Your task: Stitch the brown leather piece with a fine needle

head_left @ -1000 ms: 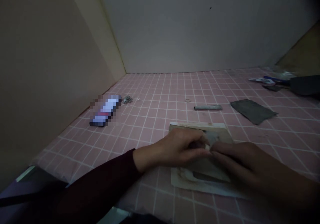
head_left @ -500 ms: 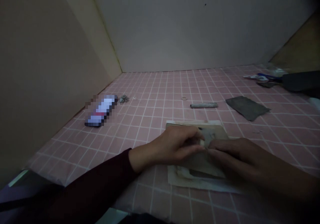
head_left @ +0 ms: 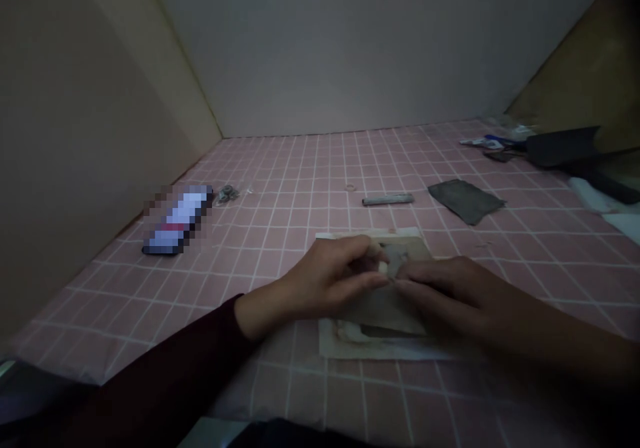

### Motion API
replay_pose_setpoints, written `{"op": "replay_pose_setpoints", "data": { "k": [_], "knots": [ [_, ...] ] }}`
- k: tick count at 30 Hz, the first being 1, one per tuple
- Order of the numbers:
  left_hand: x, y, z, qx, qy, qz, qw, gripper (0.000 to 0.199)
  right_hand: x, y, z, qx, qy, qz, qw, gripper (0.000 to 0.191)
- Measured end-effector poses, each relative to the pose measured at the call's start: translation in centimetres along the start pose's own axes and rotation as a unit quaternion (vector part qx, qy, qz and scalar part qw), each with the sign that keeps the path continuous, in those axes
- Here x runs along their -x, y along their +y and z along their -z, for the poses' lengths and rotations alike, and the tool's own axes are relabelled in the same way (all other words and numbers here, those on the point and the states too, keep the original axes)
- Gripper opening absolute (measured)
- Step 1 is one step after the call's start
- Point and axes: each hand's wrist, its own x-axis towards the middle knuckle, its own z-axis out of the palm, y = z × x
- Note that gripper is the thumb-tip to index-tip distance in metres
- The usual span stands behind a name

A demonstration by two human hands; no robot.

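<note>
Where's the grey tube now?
In the head view, the grey tube lies right of centre on the pink tablecloth, between the pale ring and the grey sheet.

left hand (head_left: pixel 323 275), right hand (head_left: pixel 450 295) close together, fingers (head_left: pixel 361 245) curled

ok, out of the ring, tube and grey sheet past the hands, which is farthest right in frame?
The grey sheet, lying flat; the tube is left of it, the pale ring farther left.
</note>
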Motion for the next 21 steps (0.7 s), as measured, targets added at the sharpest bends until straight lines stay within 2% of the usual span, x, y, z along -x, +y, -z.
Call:
{"op": "replay_pose_setpoints", "data": {
  "k": [3,5,8,11,13,15,18,21],
  "knots": [
    [-0.1,0.1,0.1,0.04,-0.014,0.056,0.998,0.019,0.1,0.5,-0.6,0.174,0.068,0.048,0.981,0.027],
    [-0.1,0.1,0.1,0.03,-0.02,0.061,0.997,0.019,0.2,0.6,-0.8,0.21,0.075,0.052,0.973,0.024],
    [-0.1,0.1,0.0,-0.023,-0.017,0.021,0.999,0.019,0.3,0.1,-0.2,0.118,0.046,0.038,0.991,0.029],
    [0.0,0.1,-0.1,-0.059,-0.003,-0.035,0.998,0.019,0.3,-0.5,0.7,-0.043,-0.035,0.005,0.998,0.038],
    [0.0,0.2,-0.1,-0.052,0.001,-0.036,0.998,0.019,0.3,-0.5,0.8,-0.065,-0.047,0.002,0.997,0.038],
    [-0.1,0.3,0.0,-0.025,-0.007,-0.001,1.0,0.018,0.3,-0.3,0.5,0.018,0.0,0.023,1.0,0.034],
    [-0.2,0.4,0.1,0.035,-0.03,0.066,0.997,0.019,0.3,0.2,-0.4,0.185,0.076,0.057,0.978,0.023],
    [-0.2,0.3,0.1,0.052,-0.031,0.083,0.995,0.021,0.2,0.4,-0.7,0.233,0.088,0.068,0.966,0.018]
  ]
}}
